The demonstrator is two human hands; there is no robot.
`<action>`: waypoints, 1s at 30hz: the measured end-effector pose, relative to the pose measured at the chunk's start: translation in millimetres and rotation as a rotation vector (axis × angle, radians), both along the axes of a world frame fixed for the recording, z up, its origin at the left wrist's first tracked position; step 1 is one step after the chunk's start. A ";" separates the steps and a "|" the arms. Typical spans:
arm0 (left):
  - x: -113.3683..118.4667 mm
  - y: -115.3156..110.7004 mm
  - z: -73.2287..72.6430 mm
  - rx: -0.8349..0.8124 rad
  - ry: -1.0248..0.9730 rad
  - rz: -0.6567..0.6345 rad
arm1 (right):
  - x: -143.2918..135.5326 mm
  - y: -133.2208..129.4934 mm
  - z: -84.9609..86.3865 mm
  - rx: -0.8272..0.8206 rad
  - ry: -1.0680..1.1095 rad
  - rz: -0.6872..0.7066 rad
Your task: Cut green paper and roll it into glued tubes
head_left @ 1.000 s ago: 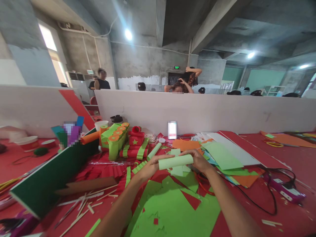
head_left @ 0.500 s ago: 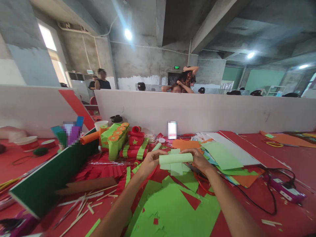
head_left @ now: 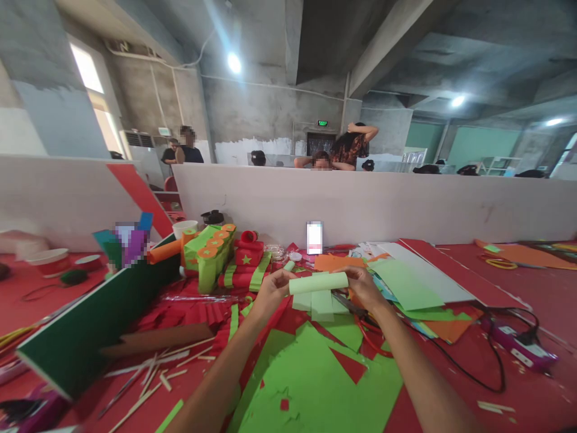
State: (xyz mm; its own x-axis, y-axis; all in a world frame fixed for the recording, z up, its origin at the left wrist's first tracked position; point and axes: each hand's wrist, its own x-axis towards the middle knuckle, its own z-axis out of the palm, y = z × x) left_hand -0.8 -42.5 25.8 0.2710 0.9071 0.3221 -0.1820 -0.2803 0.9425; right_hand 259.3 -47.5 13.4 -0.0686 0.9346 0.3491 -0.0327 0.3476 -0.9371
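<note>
A pale green paper roll is held level above the table, its right end slightly higher. The fingers of my left hand close on its left end, and my right hand grips the right end. Beneath it lie pale green paper pieces. Scissors with red handles rest beside my right hand, partly hidden by it. Nearer to me is a large bright green sheet with cut-outs.
Green and orange paper rolls and red rolls with green bands stand at the left, by a dark green board. A lit phone leans on the white partition. Paper sheets and a purple power strip lie right.
The paper roll has tilted a little, its right end up, and shifted slightly left. My right hand has moved slightly left and up with it. People behind the partition have shifted.
</note>
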 end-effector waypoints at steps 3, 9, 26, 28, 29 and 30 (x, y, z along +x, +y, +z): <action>-0.6 3.0 -2.8 -0.007 0.028 0.011 | 0.2 1.8 -0.5 0.009 0.006 -0.041; -0.5 7.6 -8.2 -0.017 0.044 0.095 | 3.3 3.8 -1.0 0.007 -0.008 -0.127; 1.7 5.5 -12.5 0.004 0.186 0.069 | 5.6 10.1 -10.0 -0.153 0.104 -0.129; 1.8 6.6 -16.1 -0.015 0.202 0.014 | 4.2 9.2 -9.7 -0.178 0.127 -0.088; 1.9 7.1 -17.8 -0.025 0.213 -0.014 | 3.4 8.7 -9.6 -0.190 0.136 -0.069; 1.9 7.3 -19.2 -0.038 0.230 -0.039 | 2.6 8.1 -9.5 -0.200 0.142 -0.052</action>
